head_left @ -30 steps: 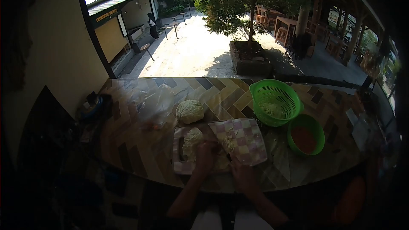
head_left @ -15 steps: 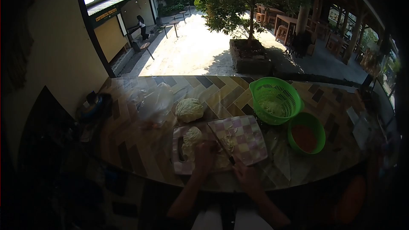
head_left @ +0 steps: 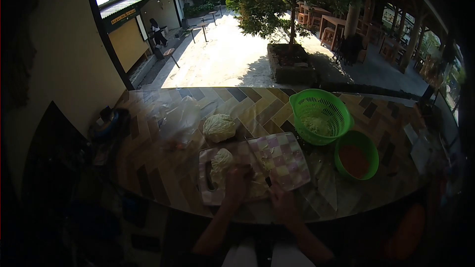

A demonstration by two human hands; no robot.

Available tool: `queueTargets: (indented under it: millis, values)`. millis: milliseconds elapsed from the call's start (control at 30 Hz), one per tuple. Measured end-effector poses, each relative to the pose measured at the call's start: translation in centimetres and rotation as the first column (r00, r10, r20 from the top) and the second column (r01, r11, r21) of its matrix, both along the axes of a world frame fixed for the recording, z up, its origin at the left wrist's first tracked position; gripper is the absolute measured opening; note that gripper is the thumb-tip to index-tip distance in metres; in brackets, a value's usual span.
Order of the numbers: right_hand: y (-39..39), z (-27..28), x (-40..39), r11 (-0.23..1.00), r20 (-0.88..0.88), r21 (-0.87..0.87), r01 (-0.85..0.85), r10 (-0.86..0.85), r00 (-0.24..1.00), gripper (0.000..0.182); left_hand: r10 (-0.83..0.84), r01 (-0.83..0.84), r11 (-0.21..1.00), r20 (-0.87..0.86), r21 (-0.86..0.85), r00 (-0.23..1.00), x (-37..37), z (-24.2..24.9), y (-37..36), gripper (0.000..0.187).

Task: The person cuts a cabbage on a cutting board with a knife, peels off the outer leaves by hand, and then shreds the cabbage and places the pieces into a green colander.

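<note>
My right hand (head_left: 281, 197) is wrapped round the dark handle of a knife (head_left: 268, 181), whose blade slants up and left over a pink-and-white checked cutting board (head_left: 293, 178). My left hand (head_left: 237, 180) has its fingers bent over pale cabbage on the board, just left of the blade; the fingertips are dim. A cut piece of cabbage (head_left: 220, 160) sits beside that hand, near the board's handle slot. Thin cabbage shreds (head_left: 267, 160) lie right of the blade. Behind the board rests a larger cabbage (head_left: 219, 128).
A green colander (head_left: 297, 113) with pale shreds inside stands behind the board's right corner. Next to it is a green bowl (head_left: 374, 160) with orange contents. A clear plastic bag (head_left: 182, 121) lies at the back left. A person (head_left: 158, 34) is far off in the yard.
The knife has shifted slightly, its handle a little lower and its blade tilted differently. Both hands stay nearly in place. The distant person has moved a bit to the left.
</note>
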State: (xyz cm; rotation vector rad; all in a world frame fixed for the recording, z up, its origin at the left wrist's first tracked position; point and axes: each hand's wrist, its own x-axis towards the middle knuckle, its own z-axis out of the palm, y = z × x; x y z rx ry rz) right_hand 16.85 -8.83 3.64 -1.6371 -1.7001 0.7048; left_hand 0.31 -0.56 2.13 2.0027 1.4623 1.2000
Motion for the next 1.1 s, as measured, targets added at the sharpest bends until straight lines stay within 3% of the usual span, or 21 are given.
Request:
queueTargets:
  millis: [100,300,400,700,800,1000,1100]
  values:
    - [-0.4,-0.1,1.0,0.997,-0.056,-0.061,-0.04,0.037,0.998,0.045,0.001,-0.001,1.0,0.002,0.0,1.0,0.1,-0.3,0.0,0.017]
    - [-0.6,0.9,1.3,0.986,0.018,-0.15,-0.072,0.075,0.997,0.047,-0.015,0.015,1.0,0.01,-0.001,1.0,-0.1,-0.2,0.2,0.015]
    - [-0.6,0.1,1.5,0.995,0.007,-0.076,-0.071,0.072,0.997,0.047,-0.01,0.01,1.0,0.029,-0.016,1.0,-0.1,-0.5,0.3,0.016]
    - [-0.8,1.5,1.3,0.982,-0.02,-0.167,-0.088,0.086,0.996,0.048,0.015,-0.014,0.997,0.023,-0.071,1.0,-0.1,-0.4,0.1,0.02]
    - [-0.1,1.2,1.8,0.989,-0.021,-0.053,-0.135,0.134,0.991,0.049,0.02,-0.019,0.997,0.015,-0.069,1.0,0.0,-0.3,0.2,0.021]
    - [0.7,2.3,-1.3,0.97,0.247,-0.241,-0.02,0.081,0.966,0.048,0.034,-0.035,0.999,-0.064,-0.008,0.997,0.1,-0.4,-0.2,0.017]
    - [0.9,2.2,-0.2,0.973,0.027,-0.231,-0.021,0.028,0.999,0.046,0.073,-0.074,0.997,-0.052,-0.017,0.996,0.3,0.4,-0.7,0.015]
